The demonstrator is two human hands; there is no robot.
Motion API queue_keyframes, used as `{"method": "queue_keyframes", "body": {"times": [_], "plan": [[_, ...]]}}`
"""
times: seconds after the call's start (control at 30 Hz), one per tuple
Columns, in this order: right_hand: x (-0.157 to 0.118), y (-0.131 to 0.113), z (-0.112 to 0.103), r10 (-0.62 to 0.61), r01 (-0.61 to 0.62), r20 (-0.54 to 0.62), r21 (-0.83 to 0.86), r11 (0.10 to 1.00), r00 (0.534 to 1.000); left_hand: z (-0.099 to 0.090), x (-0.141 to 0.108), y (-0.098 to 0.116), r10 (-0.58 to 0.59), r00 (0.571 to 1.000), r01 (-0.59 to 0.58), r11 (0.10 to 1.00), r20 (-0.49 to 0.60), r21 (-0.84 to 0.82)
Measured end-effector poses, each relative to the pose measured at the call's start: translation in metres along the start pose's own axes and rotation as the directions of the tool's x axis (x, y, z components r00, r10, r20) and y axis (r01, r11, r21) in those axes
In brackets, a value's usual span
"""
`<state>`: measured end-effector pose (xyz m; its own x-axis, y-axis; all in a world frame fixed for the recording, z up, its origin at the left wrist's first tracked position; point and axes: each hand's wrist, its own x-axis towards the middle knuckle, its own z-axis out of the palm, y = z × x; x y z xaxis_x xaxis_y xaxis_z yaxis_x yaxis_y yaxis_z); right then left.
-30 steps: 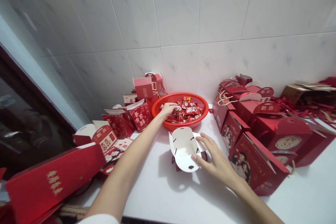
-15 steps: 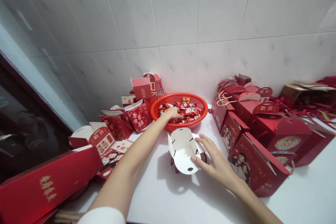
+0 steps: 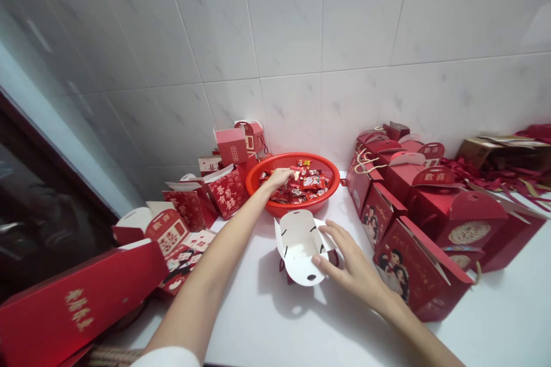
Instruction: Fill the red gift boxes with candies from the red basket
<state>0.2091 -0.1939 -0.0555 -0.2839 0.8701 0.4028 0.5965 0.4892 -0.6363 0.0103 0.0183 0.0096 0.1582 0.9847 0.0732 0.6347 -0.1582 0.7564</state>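
Note:
A small gift box (image 3: 306, 246), white inside and dark red outside, stands on the white table with its top flaps spread and its bottom in view. My right hand (image 3: 350, 258) holds it by its right side, thumb on the near flap and fingers along the right flap. Behind the box sits a red plastic basket (image 3: 333, 198) full of red-wrapped candies (image 3: 312, 182). My left hand (image 3: 280, 178) reaches into the basket's left part, its fingers closed at a wrapped candy, which they partly hide.
Red gift boxes (image 3: 456, 223) and bags with rope handles line the right side. More red boxes (image 3: 230, 189) stand at left, with a long red box (image 3: 81, 298) near me. Dark red ribbons (image 3: 491, 175) lie far right by a brown carton (image 3: 486, 155). A tiled wall (image 3: 293, 109) rises behind.
My left hand has shifted slightly up and left in the basket, and its fingers have drawn together. My right hand and the gift box stay in place.

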Motion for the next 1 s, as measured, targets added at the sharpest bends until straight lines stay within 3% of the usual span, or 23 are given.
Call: {"method": "queue_keyframes", "body": {"times": [0.27, 0.47, 0.77, 0.87, 1.0], "plan": [[-0.001, 0.002, 0.002, 0.005, -0.005, 0.016, 0.014, 1.000, 1.000, 0.002, -0.005, 0.005, -0.005, 0.996, 0.018, 0.990, 0.087, -0.140], [0.000, 0.001, 0.001, 0.030, -0.030, 0.039, 0.011, 0.999, 0.999, 0.011, -0.010, 0.009, 0.028, 0.975, -0.025, 1.000, 0.221, -0.017], [0.000, 0.000, 0.001, 0.019, -0.019, 0.015, 0.026, 0.999, 1.000, 0.031, -0.014, 0.023, 0.065, 0.901, -0.110, 0.991, 0.429, 0.079], [0.000, -0.002, 0.001, 0.040, -0.042, 0.027, 0.050, 0.998, 0.999, 0.028, -0.016, 0.026, 0.089, 0.899, -0.114, 0.993, 0.430, 0.033], [-0.003, -0.003, 0.002, 0.118, -0.121, 0.036, 0.089, 0.989, 0.992, 0.014, -0.022, 0.031, 0.171, 0.926, -0.134, 0.982, 0.338, -0.130]]}}
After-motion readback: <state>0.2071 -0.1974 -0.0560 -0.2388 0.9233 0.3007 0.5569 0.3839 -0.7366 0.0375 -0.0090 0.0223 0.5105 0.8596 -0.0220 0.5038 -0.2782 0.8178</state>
